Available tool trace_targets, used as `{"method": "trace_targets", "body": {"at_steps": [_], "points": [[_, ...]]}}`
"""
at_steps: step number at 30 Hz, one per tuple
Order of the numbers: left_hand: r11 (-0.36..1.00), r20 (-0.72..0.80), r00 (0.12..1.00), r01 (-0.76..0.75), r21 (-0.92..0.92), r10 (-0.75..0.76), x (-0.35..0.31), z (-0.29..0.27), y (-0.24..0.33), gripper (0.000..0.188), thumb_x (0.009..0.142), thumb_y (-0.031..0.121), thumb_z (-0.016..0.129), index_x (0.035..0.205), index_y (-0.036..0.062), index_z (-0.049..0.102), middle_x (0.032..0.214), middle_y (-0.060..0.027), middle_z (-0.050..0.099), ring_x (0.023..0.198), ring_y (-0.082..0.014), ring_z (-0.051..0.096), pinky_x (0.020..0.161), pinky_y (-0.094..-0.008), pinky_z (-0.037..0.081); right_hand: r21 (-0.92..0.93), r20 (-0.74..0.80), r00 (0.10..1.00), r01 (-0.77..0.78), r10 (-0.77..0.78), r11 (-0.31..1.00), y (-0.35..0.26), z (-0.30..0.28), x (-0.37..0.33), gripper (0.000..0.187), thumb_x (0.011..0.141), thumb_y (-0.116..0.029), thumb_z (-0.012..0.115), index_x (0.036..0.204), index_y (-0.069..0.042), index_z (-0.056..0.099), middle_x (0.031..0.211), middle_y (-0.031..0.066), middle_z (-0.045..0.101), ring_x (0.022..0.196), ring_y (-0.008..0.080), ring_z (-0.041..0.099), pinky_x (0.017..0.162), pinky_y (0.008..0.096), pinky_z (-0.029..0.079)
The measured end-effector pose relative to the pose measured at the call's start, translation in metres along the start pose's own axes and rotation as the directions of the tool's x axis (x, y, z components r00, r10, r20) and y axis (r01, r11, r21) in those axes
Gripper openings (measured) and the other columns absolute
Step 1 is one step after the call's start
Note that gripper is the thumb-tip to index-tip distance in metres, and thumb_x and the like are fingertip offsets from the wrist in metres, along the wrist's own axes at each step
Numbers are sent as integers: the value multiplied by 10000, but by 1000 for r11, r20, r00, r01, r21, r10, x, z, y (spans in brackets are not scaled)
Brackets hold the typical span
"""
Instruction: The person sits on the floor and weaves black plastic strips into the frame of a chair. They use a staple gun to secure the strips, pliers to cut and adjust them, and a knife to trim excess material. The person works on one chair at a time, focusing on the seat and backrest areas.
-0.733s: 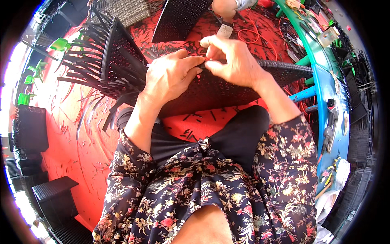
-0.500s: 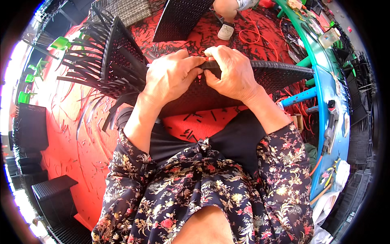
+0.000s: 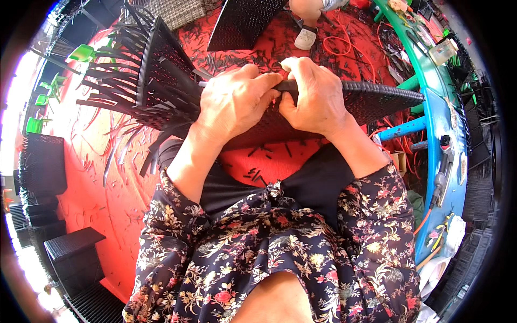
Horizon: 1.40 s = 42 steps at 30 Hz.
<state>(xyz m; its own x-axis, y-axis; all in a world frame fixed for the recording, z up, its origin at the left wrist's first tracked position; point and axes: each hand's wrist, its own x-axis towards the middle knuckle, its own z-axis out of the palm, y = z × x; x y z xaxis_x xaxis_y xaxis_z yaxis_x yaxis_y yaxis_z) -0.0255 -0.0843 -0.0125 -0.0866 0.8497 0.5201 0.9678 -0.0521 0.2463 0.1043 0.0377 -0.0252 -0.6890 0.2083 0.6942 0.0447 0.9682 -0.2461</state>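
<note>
A black woven panel [image 3: 377,98] with a wrapped rim stands across in front of me. My left hand [image 3: 232,102] is closed, its thumb and fingers pinching the panel's top rim. Close beside it on the right, my right hand [image 3: 314,97] grips the same rim, thumb on the near side. A short dark piece of the rim shows between the two hands. What the fingertips press on is partly hidden. To the left of my left hand, loose black flat strips [image 3: 110,72] fan out from another woven section [image 3: 161,70].
Cut black scraps litter the red floor covering [image 3: 91,215]. A blue table [image 3: 431,124] on the right bears a black-handled tool [image 3: 444,161] with a cord. A green table edge [image 3: 401,27] and a clear jar [image 3: 443,51] lie beyond. Another person's foot [image 3: 305,39] is ahead.
The scene has shifted slightly right in view. Both hands still pinch the panel's rim, with only small changes of the fingers.
</note>
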Motion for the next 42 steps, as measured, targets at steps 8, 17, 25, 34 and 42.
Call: {"method": "trace_targets", "body": {"at_steps": [8,17,25,34,42], "points": [[999,6,1000,19,39,-19,3,6,2,218,799,252,647,998,164,665,759,-46,567,698,-265,608,609,-368,497,460,405,845,-518,349,721,54,-36,30,222,854,-130,565,1020,15,594,812,91,656,729,139,641,679,284,511],[1000,-15,1000,-3,30,4,2,7,0,233,774,241,664,995,169,659,730,-44,556,664,-257,604,587,-367,493,-162,227,973,69,-31,984,27,-30,-7,567,764,-496,641,1098,-46,554,896,126,629,848,282,622,731,393,485],[997,50,999,-25,74,22,-10,-5,5,268,763,214,684,1023,168,645,733,-47,528,629,-267,588,578,-377,479,-343,148,975,206,-163,917,25,-15,-21,440,782,-527,580,727,-93,532,643,48,555,604,211,562,611,340,415],[996,44,999,-35,82,32,-8,6,5,276,795,206,653,1063,136,639,756,-79,553,670,-291,581,601,-391,467,-238,282,957,137,-67,961,39,-27,-23,423,834,-509,541,773,-90,537,689,68,578,651,249,603,579,388,472],[999,43,999,0,38,-2,0,20,-7,259,828,264,627,1054,143,656,802,-67,593,713,-284,610,619,-375,487,-317,310,950,62,42,946,81,-63,-42,377,830,-439,580,862,-65,546,796,100,584,796,298,593,702,417,467]]}}
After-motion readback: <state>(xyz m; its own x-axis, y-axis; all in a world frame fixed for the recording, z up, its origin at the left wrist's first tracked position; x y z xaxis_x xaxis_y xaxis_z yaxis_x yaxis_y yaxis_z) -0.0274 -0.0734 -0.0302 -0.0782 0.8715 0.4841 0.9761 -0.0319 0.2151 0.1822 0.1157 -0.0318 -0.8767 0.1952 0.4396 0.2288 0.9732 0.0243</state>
